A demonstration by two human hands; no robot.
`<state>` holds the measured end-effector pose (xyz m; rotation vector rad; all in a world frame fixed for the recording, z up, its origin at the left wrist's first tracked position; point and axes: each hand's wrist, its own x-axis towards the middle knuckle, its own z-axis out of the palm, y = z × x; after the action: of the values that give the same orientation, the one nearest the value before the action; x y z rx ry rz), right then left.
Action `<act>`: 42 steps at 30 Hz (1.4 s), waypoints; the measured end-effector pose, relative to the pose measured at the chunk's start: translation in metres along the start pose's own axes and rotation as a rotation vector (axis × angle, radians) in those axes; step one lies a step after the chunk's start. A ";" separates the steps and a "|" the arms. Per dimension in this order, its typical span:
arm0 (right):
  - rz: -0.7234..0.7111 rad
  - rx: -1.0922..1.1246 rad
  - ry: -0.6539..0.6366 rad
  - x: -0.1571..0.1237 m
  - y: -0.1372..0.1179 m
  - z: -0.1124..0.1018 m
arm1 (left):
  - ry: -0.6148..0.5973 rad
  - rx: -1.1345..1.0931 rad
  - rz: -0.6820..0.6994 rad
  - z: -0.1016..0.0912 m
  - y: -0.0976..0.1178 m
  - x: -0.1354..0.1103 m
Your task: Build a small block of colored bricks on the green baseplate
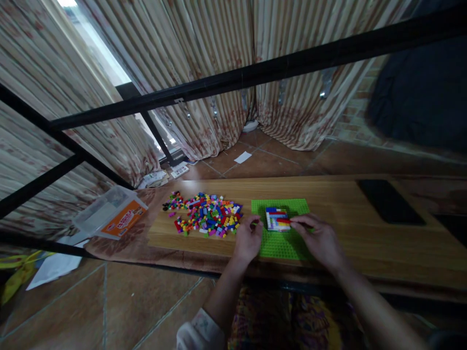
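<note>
A green studded baseplate lies on the wooden board in front of me. On it stands a low, roughly square block build with white, blue, red, yellow and purple bricks. My right hand is at the build's right side, thumb and forefinger pinched on a red brick that reaches over its top. Whether that brick is pressed in cannot be seen. My left hand rests by the baseplate's left edge with its fingers curled together; anything between its fingertips is too small to make out.
Left of the baseplate spreads a pile of loose coloured bricks. A clear plastic box with an orange label stands beyond the left end of the wooden board. A dark flat phone or tablet lies at the right. Black metal bars cross behind.
</note>
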<state>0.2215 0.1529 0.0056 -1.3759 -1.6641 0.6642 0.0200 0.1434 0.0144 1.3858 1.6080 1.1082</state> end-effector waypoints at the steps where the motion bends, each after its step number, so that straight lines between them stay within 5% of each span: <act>1: -0.008 -0.007 -0.010 0.003 -0.001 0.001 | -0.001 0.003 -0.003 0.002 0.001 0.002; 13: 0.055 -0.022 -0.010 0.017 -0.008 0.017 | -0.007 -0.012 -0.091 0.024 0.006 0.021; 23: 0.319 0.363 0.083 0.023 0.004 0.032 | 0.045 0.049 -0.156 0.033 0.005 0.028; 42: 0.375 0.484 0.118 0.028 0.007 0.034 | 0.103 0.031 -0.180 0.040 0.005 0.032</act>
<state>0.1949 0.1857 -0.0090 -1.3401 -1.0616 1.0956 0.0535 0.1808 0.0048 1.1935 1.7919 1.0667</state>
